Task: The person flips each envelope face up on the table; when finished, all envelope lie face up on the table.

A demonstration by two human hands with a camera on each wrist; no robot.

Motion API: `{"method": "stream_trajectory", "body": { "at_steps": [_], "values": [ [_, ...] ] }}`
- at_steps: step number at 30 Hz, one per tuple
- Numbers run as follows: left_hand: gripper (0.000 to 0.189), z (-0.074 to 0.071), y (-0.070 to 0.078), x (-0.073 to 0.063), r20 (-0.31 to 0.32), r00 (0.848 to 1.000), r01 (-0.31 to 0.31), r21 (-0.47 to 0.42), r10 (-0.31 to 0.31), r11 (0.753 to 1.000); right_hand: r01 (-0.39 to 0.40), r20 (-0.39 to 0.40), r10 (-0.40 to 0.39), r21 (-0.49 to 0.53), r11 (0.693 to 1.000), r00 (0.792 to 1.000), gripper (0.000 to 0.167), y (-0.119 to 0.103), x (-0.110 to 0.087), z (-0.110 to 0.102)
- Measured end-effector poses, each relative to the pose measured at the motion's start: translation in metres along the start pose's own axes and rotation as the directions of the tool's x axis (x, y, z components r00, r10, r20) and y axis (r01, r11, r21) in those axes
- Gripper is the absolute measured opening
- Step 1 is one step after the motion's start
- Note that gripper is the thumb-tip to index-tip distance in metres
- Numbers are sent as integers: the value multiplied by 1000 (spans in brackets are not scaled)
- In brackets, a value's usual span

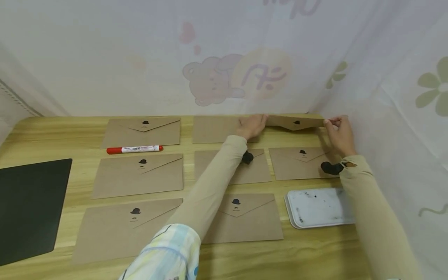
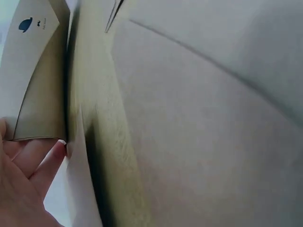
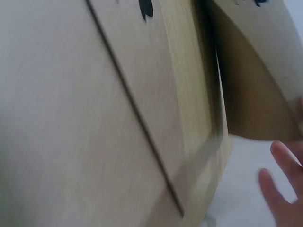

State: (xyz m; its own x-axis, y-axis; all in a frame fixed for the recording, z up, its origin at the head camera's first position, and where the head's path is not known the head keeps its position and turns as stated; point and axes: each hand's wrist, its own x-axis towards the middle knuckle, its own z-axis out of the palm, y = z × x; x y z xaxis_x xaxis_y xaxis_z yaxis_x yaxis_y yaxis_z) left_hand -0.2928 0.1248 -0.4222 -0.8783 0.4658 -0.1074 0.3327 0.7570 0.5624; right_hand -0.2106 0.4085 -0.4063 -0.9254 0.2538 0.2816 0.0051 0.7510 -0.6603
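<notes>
Both hands hold one brown kraft envelope (image 1: 295,123) at the back right of the table, tilted up with its hat-printed flap facing me. My left hand (image 1: 252,126) grips its left end, above a flat envelope (image 1: 213,130) in the back row. At the right end, my right hand (image 1: 341,136) pinches the corner between thumb and fingers. In the left wrist view, fingers lie behind the edge of the held envelope (image 2: 35,90). The right wrist view has the same envelope (image 3: 260,90) standing off the wood. Another envelope (image 1: 294,167) lies flat just in front.
Several more envelopes lie in rows, among them one at front centre (image 1: 245,221) and one at front left (image 1: 105,229). A red-capped marker (image 1: 140,149) lies between left envelopes. A black sheet (image 1: 31,210) is far left, a white flat case (image 1: 318,210) right. Printed curtains (image 1: 140,70) border the table.
</notes>
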Motion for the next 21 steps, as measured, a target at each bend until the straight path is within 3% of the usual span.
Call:
{"method": "stream_trajectory", "body": {
  "at_steps": [4, 9, 14, 21],
  "values": [
    [52, -1, -1, -2, -23, 999, 41, -100, -44, 994, -15, -202, 20, 25, 1000, 979, 32, -12, 6, 11],
    [53, 0, -1, -3, -23, 999, 34, -163, -38, 986, 126, -323, -141, -67, 990, 936, 28, -19, 8, 15],
    [53, -1, -1, -5, -19, 999, 40, -205, -45, 978, 291, -276, -322, -146, 945, 906, 15, -20, 7, 13],
    [54, 0, -2, -10, -67, 996, 38, -270, -58, 962, 352, -175, -378, -163, 922, 909, 19, -22, 5, 10]
  ]
}}
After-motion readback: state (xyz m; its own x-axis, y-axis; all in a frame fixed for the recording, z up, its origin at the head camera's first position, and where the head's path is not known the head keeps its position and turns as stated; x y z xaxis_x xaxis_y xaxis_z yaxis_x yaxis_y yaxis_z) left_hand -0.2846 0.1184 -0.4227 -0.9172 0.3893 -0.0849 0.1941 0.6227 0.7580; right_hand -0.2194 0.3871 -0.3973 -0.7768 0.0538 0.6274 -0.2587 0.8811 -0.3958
